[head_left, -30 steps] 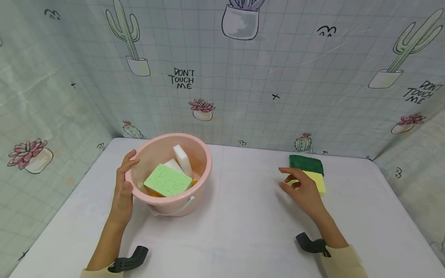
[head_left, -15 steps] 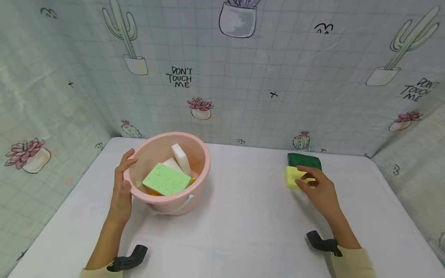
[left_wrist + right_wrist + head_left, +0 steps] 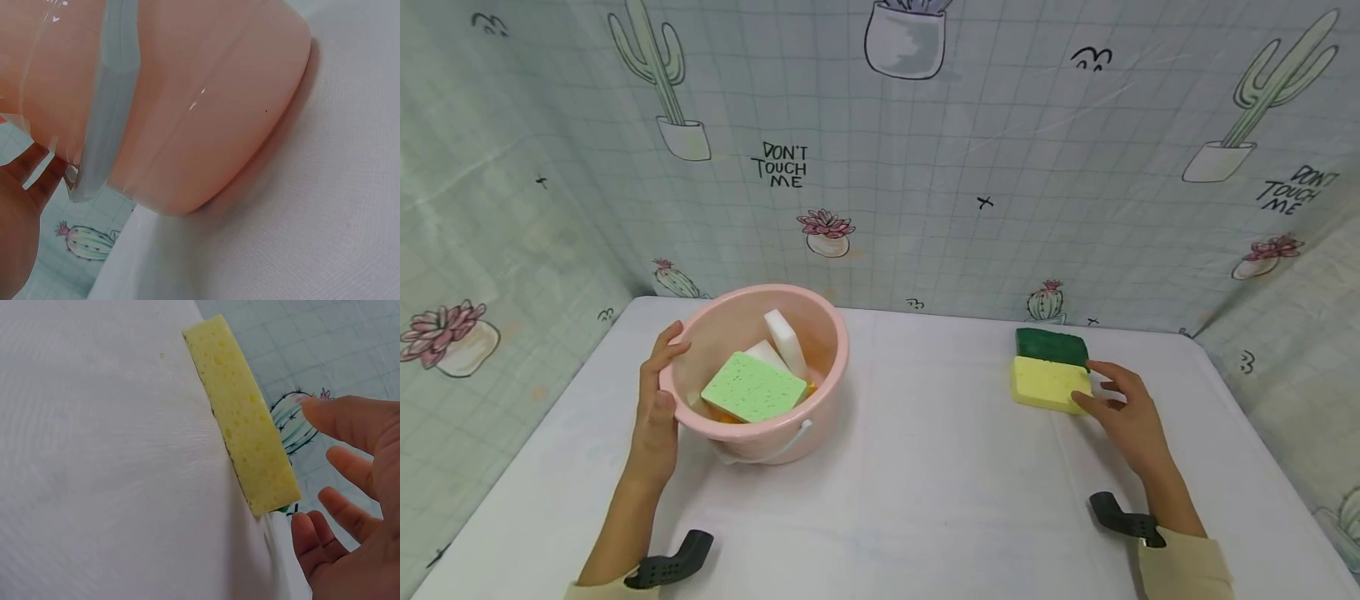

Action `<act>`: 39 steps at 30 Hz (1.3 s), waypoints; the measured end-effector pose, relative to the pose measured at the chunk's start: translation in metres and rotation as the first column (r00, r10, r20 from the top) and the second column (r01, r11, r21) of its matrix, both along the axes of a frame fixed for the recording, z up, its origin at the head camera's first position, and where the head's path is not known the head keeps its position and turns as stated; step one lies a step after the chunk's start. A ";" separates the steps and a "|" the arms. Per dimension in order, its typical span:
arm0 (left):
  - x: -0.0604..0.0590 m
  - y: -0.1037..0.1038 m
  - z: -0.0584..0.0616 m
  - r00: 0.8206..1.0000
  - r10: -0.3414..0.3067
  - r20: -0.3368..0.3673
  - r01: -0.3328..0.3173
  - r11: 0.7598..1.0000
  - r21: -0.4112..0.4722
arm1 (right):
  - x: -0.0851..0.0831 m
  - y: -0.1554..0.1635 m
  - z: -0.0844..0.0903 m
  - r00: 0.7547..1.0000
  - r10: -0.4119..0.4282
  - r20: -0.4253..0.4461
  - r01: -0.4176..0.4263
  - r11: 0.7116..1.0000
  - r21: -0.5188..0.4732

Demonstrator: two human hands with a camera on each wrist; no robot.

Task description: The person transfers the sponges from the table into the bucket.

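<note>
With the left hand (image 3: 655, 421) gripping the bucket (image 3: 816, 421), the right hand (image 3: 1131, 421), loosely spread and empty, should pinch the yellow sponge (image 3: 1047, 383) squarely across its width.

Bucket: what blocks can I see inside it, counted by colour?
White blocks: 2
Light green block: 1
Orange: mostly hidden, so I can't count it
Total in the bucket, orange left out: 3

Bucket (image 3: 823, 415) left, sponge (image 3: 1049, 383) right, on table (image 3: 925, 475)
</note>
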State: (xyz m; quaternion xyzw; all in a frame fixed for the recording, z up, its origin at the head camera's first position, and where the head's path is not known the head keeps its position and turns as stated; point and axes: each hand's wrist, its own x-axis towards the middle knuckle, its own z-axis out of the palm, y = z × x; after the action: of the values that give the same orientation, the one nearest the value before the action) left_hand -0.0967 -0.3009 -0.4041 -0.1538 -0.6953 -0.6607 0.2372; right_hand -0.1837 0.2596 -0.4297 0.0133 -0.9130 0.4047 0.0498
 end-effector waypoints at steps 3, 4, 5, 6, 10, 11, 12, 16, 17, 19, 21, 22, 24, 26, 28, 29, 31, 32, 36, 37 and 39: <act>0.000 0.000 0.000 1.000 -0.003 0.000 0.003 1.000 0.012 | -0.002 0.000 -0.003 0.999 0.028 0.019 -0.028 1.000 -0.003; 0.000 0.000 -0.001 1.000 -0.002 0.002 0.002 1.000 0.013 | -0.003 0.000 -0.004 0.999 0.037 0.023 -0.037 0.999 -0.005; 0.000 0.000 -0.001 1.000 0.000 0.005 0.000 1.000 0.012 | -0.003 0.000 -0.005 0.999 0.047 0.023 -0.047 0.999 0.001; 0.000 0.000 -0.001 1.000 0.002 0.007 -0.002 1.000 0.011 | -0.003 0.000 -0.006 0.998 0.058 0.020 -0.059 0.998 0.008; 0.001 0.001 0.000 1.000 0.006 0.012 -0.006 1.000 0.008 | -0.003 0.000 -0.008 0.995 0.101 -0.010 -0.101 0.995 0.020; 0.001 0.001 0.000 1.000 0.005 0.012 -0.005 1.000 0.009 | -0.002 0.001 -0.008 0.994 0.111 -0.013 -0.111 0.994 0.016; 0.000 0.001 0.000 1.000 0.004 0.011 -0.004 1.000 0.010 | -0.002 0.002 -0.008 0.993 0.116 -0.012 -0.116 0.993 0.011; 0.000 0.002 0.001 1.000 0.001 0.001 -0.001 1.000 0.014 | 0.000 0.004 -0.009 0.992 0.118 0.034 -0.118 0.993 -0.006; 0.000 0.002 0.001 1.000 0.001 0.000 -0.001 1.000 0.014 | 0.000 0.004 -0.009 0.992 0.115 0.053 -0.115 0.993 -0.008; 0.001 0.002 0.000 1.000 0.000 -0.002 0.000 1.000 0.016 | 0.000 0.004 -0.009 0.991 0.103 0.082 -0.104 0.995 0.004; 0.000 0.002 0.000 1.000 -0.001 -0.001 0.001 1.000 0.018 | 0.000 0.005 -0.008 0.990 0.096 0.105 -0.098 0.995 0.013; 0.000 0.002 0.000 1.000 -0.002 -0.001 0.002 1.000 0.019 | 0.000 0.005 -0.008 0.989 0.092 0.117 -0.095 0.995 0.013; 0.000 0.002 0.000 1.000 -0.004 -0.003 0.004 1.000 0.020 | 0.000 0.006 -0.007 0.987 0.089 0.134 -0.092 0.996 0.017; -0.001 0.002 0.000 1.000 -0.006 -0.005 0.006 1.000 0.017 | 0.000 0.006 -0.006 0.984 0.095 0.154 -0.097 0.995 0.009; -0.001 0.002 0.000 1.000 -0.007 -0.011 0.007 1.000 0.014 | 0.000 0.007 -0.006 0.979 0.103 0.175 -0.105 0.994 0.005; -0.001 0.002 0.001 1.000 -0.006 -0.010 0.006 1.000 0.012 | 0.000 0.007 -0.006 0.977 0.111 0.185 -0.113 0.994 0.000; -0.001 0.002 0.001 1.000 -0.003 -0.009 0.003 1.000 0.005 | -0.001 0.008 -0.006 0.970 0.133 0.206 -0.133 0.991 -0.014; -0.001 0.002 0.002 1.000 -0.003 -0.010 0.003 1.000 0.006 | -0.001 0.009 -0.006 0.966 0.146 0.211 -0.145 0.989 -0.021; 0.000 0.002 0.002 1.000 -0.009 -0.015 0.009 1.000 0.016 | -0.001 0.011 -0.006 0.955 0.191 0.226 -0.187 0.981 -0.043; 0.000 0.002 0.002 1.000 -0.010 -0.018 0.011 1.000 0.020 | -0.001 0.011 -0.006 0.954 0.198 0.225 -0.193 0.980 -0.046; 0.000 0.002 0.001 1.000 -0.010 -0.018 0.011 1.000 0.023 | -0.002 0.012 -0.007 0.952 0.206 0.227 -0.201 0.978 -0.048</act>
State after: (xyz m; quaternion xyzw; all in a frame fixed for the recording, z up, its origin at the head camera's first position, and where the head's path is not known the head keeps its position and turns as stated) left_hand -0.0963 -0.2988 -0.4029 -0.1606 -0.6845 -0.6687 0.2418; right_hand -0.1855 0.2717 -0.4365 0.0596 -0.9014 0.4174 -0.0985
